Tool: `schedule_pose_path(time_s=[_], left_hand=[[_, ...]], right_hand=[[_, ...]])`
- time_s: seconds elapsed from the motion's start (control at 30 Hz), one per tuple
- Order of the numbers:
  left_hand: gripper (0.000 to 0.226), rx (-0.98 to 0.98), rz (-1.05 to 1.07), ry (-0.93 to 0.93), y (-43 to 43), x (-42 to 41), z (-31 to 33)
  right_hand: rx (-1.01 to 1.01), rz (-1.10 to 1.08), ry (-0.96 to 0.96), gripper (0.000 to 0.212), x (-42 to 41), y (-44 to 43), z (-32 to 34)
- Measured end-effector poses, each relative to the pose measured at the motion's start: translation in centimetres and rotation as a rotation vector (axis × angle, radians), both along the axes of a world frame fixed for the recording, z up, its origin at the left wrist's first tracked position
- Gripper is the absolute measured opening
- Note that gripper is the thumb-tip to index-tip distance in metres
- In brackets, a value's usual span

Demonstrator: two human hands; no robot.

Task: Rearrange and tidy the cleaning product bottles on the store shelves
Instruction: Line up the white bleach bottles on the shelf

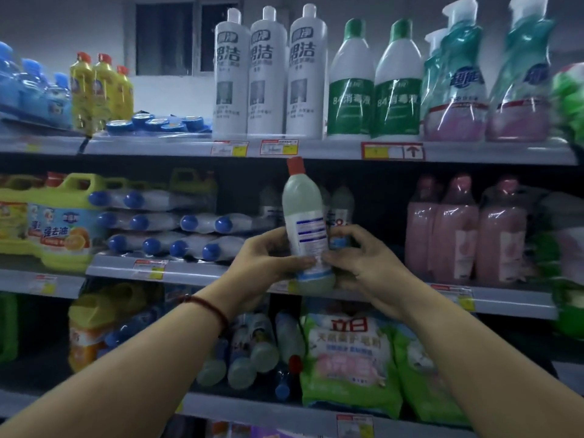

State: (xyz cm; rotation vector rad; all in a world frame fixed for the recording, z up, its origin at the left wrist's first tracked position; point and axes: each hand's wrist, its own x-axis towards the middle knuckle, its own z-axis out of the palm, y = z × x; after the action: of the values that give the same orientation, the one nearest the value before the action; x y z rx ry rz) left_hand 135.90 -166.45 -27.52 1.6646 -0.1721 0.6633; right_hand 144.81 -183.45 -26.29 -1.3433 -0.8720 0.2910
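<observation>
A pale green bottle with a red cap (305, 210) stands upright in front of the middle shelf (189, 270), held in both hands. My left hand (268, 257) grips its lower left side and my right hand (357, 257) grips its lower right side. Its label faces me. Behind it on the middle shelf stand similar pale bottles (341, 210), partly hidden. Left of them lie stacked white bottles with blue caps (177, 222).
The top shelf holds three tall white bottles (268, 77), two green-and-white bottles (373, 83), teal pump bottles (455, 77) and yellow bottles (98, 90). Pink bottles (458, 229) stand at the middle right. Green detergent bags (347, 358) and lying bottles (252, 349) fill the lower shelf.
</observation>
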Motion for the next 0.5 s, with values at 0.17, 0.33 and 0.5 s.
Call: schedule_pose_path(time_s=[0.17, 0.33, 0.5], left_hand=[[0.041, -0.172, -0.049, 0.111, 0.1, 3.1, 0.2], [0.037, -0.253, -0.116, 0.141, -0.4, 6.1, 0.5], [0.044, -0.283, -0.008, 0.072, 1.6, 8.2, 2.0]], right_hand=[[-0.015, -0.276, -0.08, 0.039, 2.6, 0.6, -0.1], [-0.015, -0.439, -0.394, 0.029, 3.6, 2.2, 0.1], [0.041, -0.335, -0.367, 0.037, 5.3, 3.3, 1.4]])
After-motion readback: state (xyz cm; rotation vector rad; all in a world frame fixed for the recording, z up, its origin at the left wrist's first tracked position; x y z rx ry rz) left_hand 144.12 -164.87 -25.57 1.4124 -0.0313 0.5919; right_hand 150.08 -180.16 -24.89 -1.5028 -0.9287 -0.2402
